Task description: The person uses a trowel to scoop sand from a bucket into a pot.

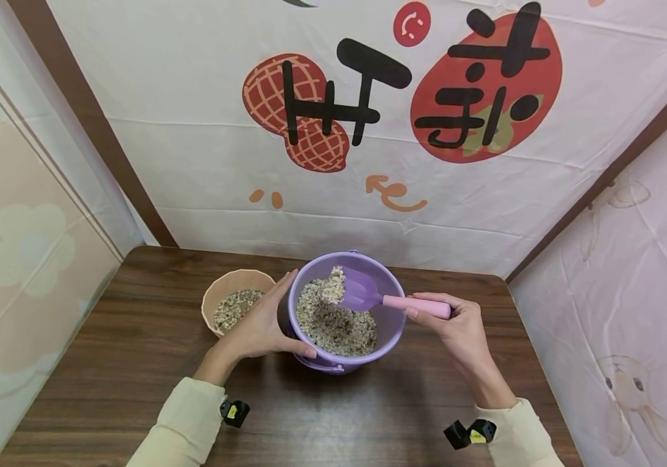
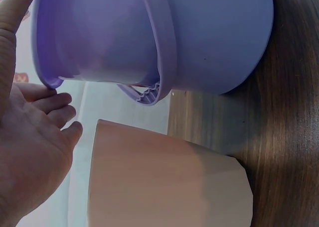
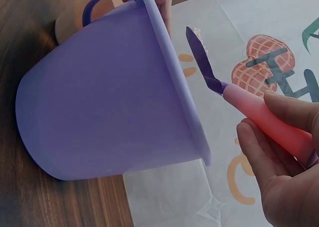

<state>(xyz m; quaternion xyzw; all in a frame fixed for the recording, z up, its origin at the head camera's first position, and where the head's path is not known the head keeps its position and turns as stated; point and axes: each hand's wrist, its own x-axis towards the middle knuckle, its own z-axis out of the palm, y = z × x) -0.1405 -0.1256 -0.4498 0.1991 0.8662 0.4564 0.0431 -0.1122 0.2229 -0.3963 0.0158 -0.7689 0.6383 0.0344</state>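
A purple bucket (image 1: 394, 327) stands on the table, partly filled with loose beige and grey grains (image 1: 339, 331). Along its left rim rests my left hand (image 1: 260, 331), the thumb at the front edge and fingertips touching the rim in the left wrist view. My right hand (image 1: 456, 324) holds a small shovel by its pink handle (image 3: 264, 115), pinched between thumb and fingers. The shovel's purple blade (image 1: 361, 292) is over the bucket's opening, with pale grains (image 1: 333, 287) heaped at its tip. In the right wrist view, the blade (image 3: 198, 53) appears above the rim.
Left of the bucket, a peach-coloured tub (image 2: 164, 182) with similar grains inside stands partly behind my left hand. The bucket's handle (image 2: 164, 38) hangs down its side. A printed cloth wall (image 1: 193, 168) rises behind the brown wooden table (image 1: 105, 389).
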